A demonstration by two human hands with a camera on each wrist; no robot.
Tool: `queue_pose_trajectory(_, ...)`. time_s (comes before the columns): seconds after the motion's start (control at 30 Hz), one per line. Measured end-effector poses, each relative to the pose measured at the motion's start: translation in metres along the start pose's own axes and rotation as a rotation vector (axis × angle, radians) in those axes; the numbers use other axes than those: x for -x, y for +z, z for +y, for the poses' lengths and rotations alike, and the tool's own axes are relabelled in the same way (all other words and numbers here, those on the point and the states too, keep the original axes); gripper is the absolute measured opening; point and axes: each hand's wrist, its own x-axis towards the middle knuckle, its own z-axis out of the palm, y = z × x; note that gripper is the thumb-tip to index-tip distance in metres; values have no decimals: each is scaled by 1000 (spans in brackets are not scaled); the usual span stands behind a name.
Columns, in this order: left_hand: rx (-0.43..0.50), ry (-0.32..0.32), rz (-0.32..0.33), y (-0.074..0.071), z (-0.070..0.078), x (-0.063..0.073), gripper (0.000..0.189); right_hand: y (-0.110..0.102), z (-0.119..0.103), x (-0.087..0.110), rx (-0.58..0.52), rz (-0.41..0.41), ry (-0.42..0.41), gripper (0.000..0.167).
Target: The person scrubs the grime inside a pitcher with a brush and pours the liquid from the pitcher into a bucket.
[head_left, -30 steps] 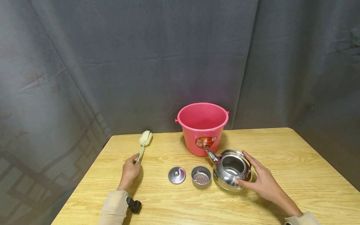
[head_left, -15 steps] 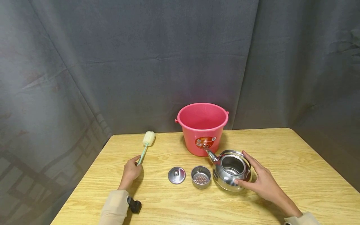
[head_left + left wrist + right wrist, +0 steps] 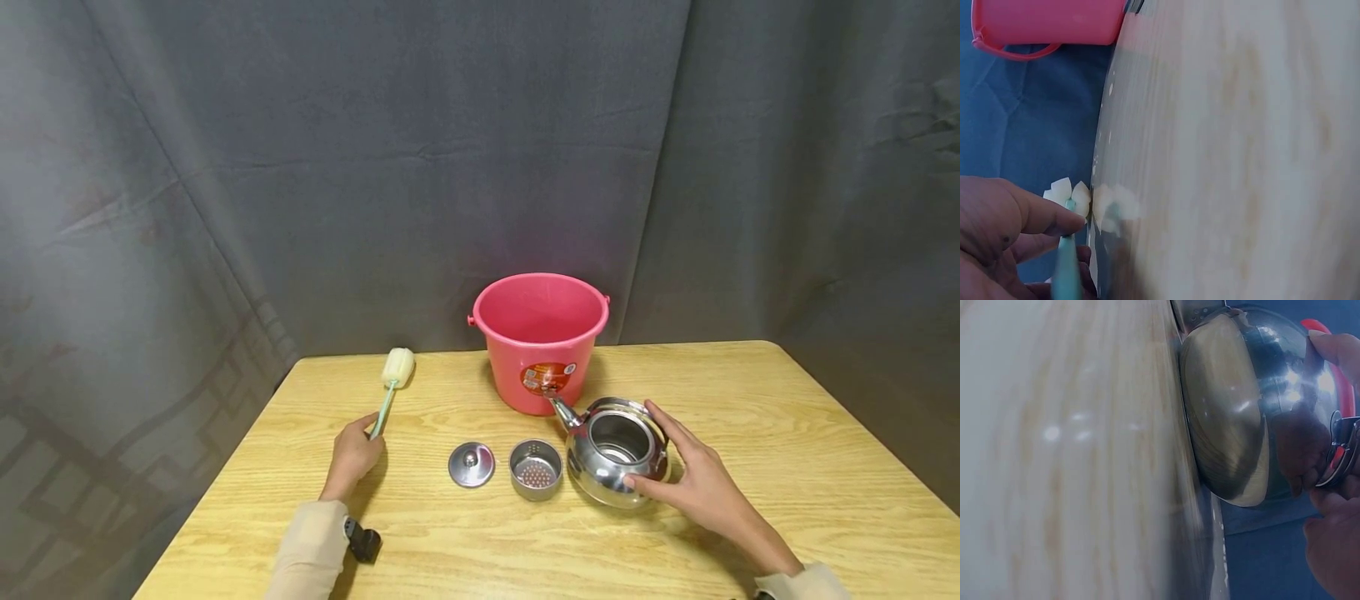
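Observation:
My left hand [image 3: 356, 454] grips the pale green handle of a sponge brush [image 3: 397, 368], whose cream head points away toward the table's far edge. In the left wrist view, thumb and fingers close round the brush handle [image 3: 1067, 269]. At the right, my right hand [image 3: 699, 482] holds a shiny steel kettle [image 3: 611, 471] by its side, thumb at the near side and fingers at the far side. The kettle has no lid on, and its spout points toward the bucket. A small steel lid [image 3: 472, 465] and a perforated steel strainer cup [image 3: 536, 470] lie between the hands.
A pink bucket [image 3: 542, 367] with a red label stands at the back, just beyond the kettle's spout. The wooden table [image 3: 465, 550] ends at a grey curtain [image 3: 420, 183] behind and at the sides.
My left hand has shifted slightly to the right, and the brush has moved right and turned in it. The right hand and the kettle stay in place.

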Motion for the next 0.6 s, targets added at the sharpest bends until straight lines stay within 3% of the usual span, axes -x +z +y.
queue_pose_trajectory(0.4, -42, 5, -13, -3, 1, 0, 50, -1, -3, -1, 3, 1, 2, 104)
queue_pose_trajectory(0.6, -9, -19, -38, -8, 3, 2, 48, -1, -2, -2, 2, -8, -1, 104)
